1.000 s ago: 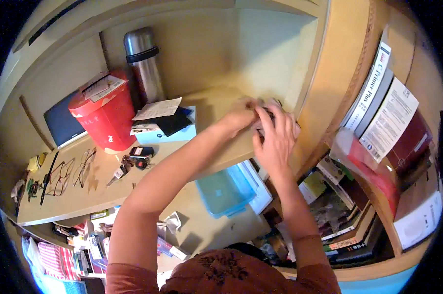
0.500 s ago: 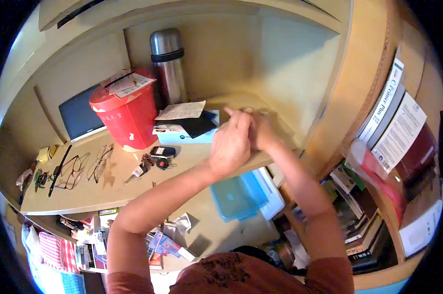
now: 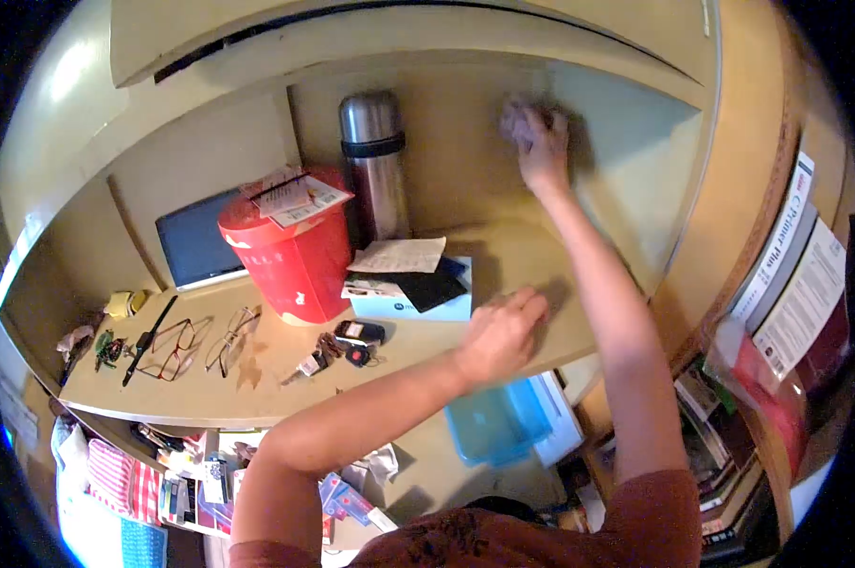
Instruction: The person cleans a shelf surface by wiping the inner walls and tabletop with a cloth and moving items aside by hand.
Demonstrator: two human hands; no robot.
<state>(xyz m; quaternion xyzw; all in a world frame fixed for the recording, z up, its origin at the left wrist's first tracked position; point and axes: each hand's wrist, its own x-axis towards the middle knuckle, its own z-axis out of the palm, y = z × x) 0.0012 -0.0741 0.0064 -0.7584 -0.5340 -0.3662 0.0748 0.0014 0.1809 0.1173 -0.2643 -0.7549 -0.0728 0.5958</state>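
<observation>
High in the right corner, my right hand [image 3: 546,156] presses a crumpled greyish cloth [image 3: 516,121] against the back wall of the shelf compartment. Motion blurs the cloth a little. Lower down, above the shelf board [image 3: 427,364] near its front edge, my left hand [image 3: 505,331] is closed with its fingers curled. Nothing shows between them, though the palm is hidden. Just left of that hand stands a light blue box [image 3: 418,308] with a paper slip and a dark pouch on top.
A red tub [image 3: 290,265] and a steel thermos [image 3: 378,185] stand further left. Car keys [image 3: 356,336], two pairs of glasses [image 3: 227,341] and a watch [image 3: 148,341] lie on the board. Below is a blue plastic bin [image 3: 493,426]; books [image 3: 777,270] line the right side.
My hands were together over the shelf's right side. Now my right hand has gone up to the back wall with the cloth, while my left stays low, apart. The view has shifted.
</observation>
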